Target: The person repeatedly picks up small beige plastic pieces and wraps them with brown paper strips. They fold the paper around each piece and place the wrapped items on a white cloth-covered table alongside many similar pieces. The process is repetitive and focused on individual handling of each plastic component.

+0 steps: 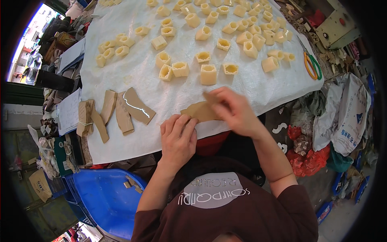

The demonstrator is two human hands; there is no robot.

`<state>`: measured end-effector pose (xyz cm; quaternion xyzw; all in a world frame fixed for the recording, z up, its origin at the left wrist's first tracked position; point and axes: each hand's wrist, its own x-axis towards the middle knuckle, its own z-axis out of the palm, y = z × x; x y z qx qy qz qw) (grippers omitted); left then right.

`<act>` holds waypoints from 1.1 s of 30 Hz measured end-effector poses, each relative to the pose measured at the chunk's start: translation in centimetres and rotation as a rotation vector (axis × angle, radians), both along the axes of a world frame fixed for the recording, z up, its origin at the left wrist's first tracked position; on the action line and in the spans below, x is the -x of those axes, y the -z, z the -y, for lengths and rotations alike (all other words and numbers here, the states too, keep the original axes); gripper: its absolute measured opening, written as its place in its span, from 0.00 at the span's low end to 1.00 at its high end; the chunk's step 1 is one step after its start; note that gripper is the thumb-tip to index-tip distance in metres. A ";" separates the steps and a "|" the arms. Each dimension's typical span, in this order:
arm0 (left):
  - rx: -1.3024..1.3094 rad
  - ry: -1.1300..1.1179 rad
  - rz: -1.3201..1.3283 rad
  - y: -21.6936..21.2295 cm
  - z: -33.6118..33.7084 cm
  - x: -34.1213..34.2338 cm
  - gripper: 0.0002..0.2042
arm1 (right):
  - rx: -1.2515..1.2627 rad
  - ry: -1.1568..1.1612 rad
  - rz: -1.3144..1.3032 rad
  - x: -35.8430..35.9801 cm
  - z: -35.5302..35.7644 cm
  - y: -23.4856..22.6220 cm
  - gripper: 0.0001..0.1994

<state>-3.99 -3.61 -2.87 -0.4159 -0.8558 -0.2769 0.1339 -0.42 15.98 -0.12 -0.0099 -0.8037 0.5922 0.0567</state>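
Observation:
On the white cloth near its front edge lies a flat brown cardboard-like piece [203, 111]. My left hand [179, 133] grips its left end, with the fingers bent over the edge. Blurred by motion, my right hand [234, 111] is over the right end with its fingers closed. A small brown strip [209, 97] sticks out from those fingers. Left of my hands lie several similar curved brown pieces [108, 107]. One of them [138, 105] bears a shiny whitish line, and a bundle [84, 119] of them is tied with a band.
Many pale yellow hollow blocks [208, 74] stand across the white cloth [133, 72] beyond my hands. Scissors [313, 66] with orange and green handles lie at its right edge. A blue tub [107, 201] sits below left; plastic bags [342, 113] crowd the right.

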 end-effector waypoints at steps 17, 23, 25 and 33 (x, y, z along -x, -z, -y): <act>-0.307 -0.308 0.319 -1.0 -3.7 10.1 0.13 | 0.617 0.492 -0.385 -3.6 -2.5 -2.0 0.09; 0.016 -0.130 -0.036 -2.2 -1.5 10.0 0.14 | 0.526 0.515 -0.328 -4.7 -3.6 -0.8 0.10; 0.008 -0.108 -0.034 -2.3 -1.5 9.4 0.12 | 0.540 0.510 -0.312 -4.7 -3.4 -0.8 0.10; -0.042 -0.225 0.064 -3.1 -1.3 8.8 0.17 | 0.405 0.478 -0.259 -5.2 -2.8 -2.0 0.08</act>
